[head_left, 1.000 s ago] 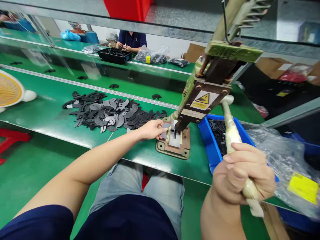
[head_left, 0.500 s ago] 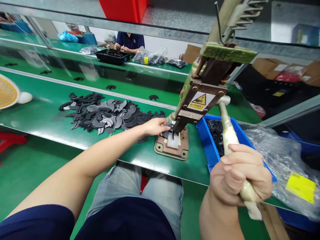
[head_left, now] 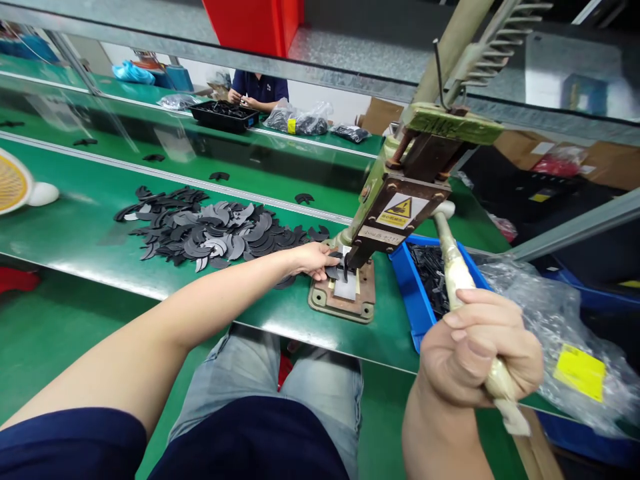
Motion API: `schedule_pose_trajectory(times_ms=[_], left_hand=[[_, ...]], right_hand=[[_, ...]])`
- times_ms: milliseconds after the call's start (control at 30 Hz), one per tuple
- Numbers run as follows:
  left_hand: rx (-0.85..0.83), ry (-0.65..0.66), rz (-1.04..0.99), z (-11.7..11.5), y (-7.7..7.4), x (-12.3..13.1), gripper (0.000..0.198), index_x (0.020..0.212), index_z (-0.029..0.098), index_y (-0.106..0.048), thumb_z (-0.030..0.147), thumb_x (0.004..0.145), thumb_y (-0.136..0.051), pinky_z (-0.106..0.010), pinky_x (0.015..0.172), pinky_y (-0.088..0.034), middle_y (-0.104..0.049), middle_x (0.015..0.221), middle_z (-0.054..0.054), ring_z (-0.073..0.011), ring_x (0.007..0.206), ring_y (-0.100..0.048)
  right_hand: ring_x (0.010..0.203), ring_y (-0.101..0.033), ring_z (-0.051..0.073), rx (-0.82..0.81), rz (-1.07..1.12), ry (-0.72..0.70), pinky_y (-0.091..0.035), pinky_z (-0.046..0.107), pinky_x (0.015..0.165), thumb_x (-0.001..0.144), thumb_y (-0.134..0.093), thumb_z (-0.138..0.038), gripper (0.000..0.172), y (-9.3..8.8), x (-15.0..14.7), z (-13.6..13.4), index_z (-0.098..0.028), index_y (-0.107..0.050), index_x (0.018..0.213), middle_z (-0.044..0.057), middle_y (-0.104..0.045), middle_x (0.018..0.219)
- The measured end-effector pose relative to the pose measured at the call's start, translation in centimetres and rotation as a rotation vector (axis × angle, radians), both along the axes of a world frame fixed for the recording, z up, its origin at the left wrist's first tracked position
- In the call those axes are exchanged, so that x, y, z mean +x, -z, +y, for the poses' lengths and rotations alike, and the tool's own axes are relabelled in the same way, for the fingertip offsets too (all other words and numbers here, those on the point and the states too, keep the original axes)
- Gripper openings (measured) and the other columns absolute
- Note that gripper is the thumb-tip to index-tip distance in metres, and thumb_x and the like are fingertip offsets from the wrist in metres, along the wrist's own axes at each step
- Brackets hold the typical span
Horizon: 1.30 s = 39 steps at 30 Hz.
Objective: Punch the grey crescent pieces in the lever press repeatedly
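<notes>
Wrapped lever (head_left: 463, 287) in fisted right hand (head_left: 480, 357)

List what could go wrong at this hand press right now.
1. The left hand holds a dark crescent-shaped piece right beside the press's punch; fingertips could get pinched if the right hand pulls the cream wrapped lever.
2. The piece may sit crooked on the rusty metal base plate and be punched off-centre.
</notes>
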<state>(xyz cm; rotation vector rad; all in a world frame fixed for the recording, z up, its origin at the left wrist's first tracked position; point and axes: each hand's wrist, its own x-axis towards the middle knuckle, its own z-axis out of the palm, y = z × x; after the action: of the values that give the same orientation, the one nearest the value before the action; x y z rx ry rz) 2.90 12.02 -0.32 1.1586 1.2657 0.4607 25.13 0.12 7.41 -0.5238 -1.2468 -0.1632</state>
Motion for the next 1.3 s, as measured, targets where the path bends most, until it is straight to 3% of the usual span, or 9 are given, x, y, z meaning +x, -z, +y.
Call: schedule_pose_trajectory(times_ms=[200,333,433,533,633,733,867,1067,1300], left_hand=[[0.171,-0.077,-0.080,-1.6,1.3,0.1,0.032,0.084,0.019,-0.050,0.039,0.099,-0.071,-0.015,0.044,-0.043,-0.059,0.050,0.005,-0.0087,0.039,-0.056],[0.202,-0.107,-0.227,-3.6,0.8,-1.0,0.034,0.086,0.018,-0.050,0.042,0.099,-0.071,-0.015,0.046,-0.046,-0.065,0.060,0.003,-0.0077,0.046,-0.061],[0.236,-0.135,-0.302,-5.8,-0.1,-2.7,0.040,0.087,0.019,-0.051,0.051,0.095,-0.073,-0.015,0.046,-0.047,-0.064,0.060,0.004,-0.0079,0.048,-0.061],[0.264,-0.150,-0.366,-8.6,-1.1,-4.4,0.046,0.087,0.020,-0.052,0.060,0.090,-0.075,-0.018,0.045,-0.047,-0.063,0.058,0.004,-0.0093,0.046,-0.061],[0.253,-0.113,-0.422,-11.2,-1.6,-5.3,0.055,0.087,0.020,-0.053,0.069,0.081,-0.078,-0.020,0.045,-0.049,-0.063,0.058,0.004,-0.0114,0.047,-0.063],[0.237,-0.055,-0.385,-12.9,-1.0,-5.4,0.061,0.088,0.021,-0.052,0.075,0.077,-0.077,-0.020,0.046,-0.049,-0.062,0.057,0.005,-0.0114,0.046,-0.062],[0.271,-0.061,-0.313,-14.1,0.3,-5.6,0.060,0.089,0.021,-0.052,0.076,0.080,-0.074,-0.021,0.045,-0.050,-0.063,0.060,0.006,-0.0100,0.045,-0.059],[0.285,-0.067,-0.259,-14.9,0.7,-5.6,0.050,0.091,0.021,-0.050,0.068,0.090,-0.067,-0.023,0.049,-0.050,-0.062,0.065,0.004,-0.0113,0.049,-0.060],[0.990,-0.104,0.366,-16.4,-1.5,-5.2,0.040,0.092,0.020,-0.067,0.060,0.091,-0.071,-0.035,0.090,-0.050,-0.067,0.093,-0.006,-0.0202,0.093,-0.064]], right_hand=[[0.070,-0.065,0.015,-0.045,-0.051,-0.133,-0.056,0.044,0.082,0.090,-0.061,-0.016,0.005,-8.5,0.4,1.7,-0.019,-0.062,0.087,-0.002,-0.057,0.072],[0.112,-0.069,0.020,-0.137,-0.231,-0.145,-0.046,0.050,0.107,0.096,-0.051,-0.020,0.039,-12.6,1.0,3.1,-0.004,-0.061,0.130,0.010,-0.060,0.115],[0.134,-0.059,0.028,-0.088,-0.211,0.036,-0.044,0.047,0.112,0.092,-0.067,-0.028,0.060,-9.9,0.9,3.1,-0.007,-0.051,0.146,0.018,-0.055,0.141],[0.118,-0.065,0.028,-0.227,-0.084,0.131,-0.051,0.047,0.104,0.087,-0.077,-0.033,0.057,-2.4,0.1,1.9,-0.015,-0.059,0.138,0.017,-0.062,0.133],[0.109,-0.069,0.027,-0.709,-0.285,-0.101,-0.054,0.048,0.101,0.088,-0.076,-0.042,0.042,5.9,-1.5,0.3,-0.021,-0.065,0.123,0.010,-0.070,0.115],[0.101,-0.071,0.024,-0.850,-0.560,-0.241,-0.057,0.042,0.091,0.093,-0.070,-0.044,0.035,10.6,-3.0,-0.9,-0.024,-0.065,0.122,0.008,-0.072,0.113],[0.096,-0.068,0.021,-0.674,-0.841,-0.299,-0.054,0.039,0.086,0.100,-0.061,-0.034,0.011,10.9,-3.7,-1.3,-0.026,-0.066,0.104,0.004,-0.072,0.102],[0.092,-0.067,0.019,-0.541,-0.960,-0.289,-0.053,0.035,0.081,0.101,-0.057,-0.029,0.011,10.3,-4.0,-1.2,-0.024,-0.063,0.109,0.004,-0.071,0.099],[0.081,-0.060,0.016,-0.342,-1.005,-0.197,-0.045,0.034,0.080,0.098,-0.061,-0.024,0.007,10.5,-4.0,-1.2,-0.020,-0.065,0.103,0.003,-0.066,0.086]])
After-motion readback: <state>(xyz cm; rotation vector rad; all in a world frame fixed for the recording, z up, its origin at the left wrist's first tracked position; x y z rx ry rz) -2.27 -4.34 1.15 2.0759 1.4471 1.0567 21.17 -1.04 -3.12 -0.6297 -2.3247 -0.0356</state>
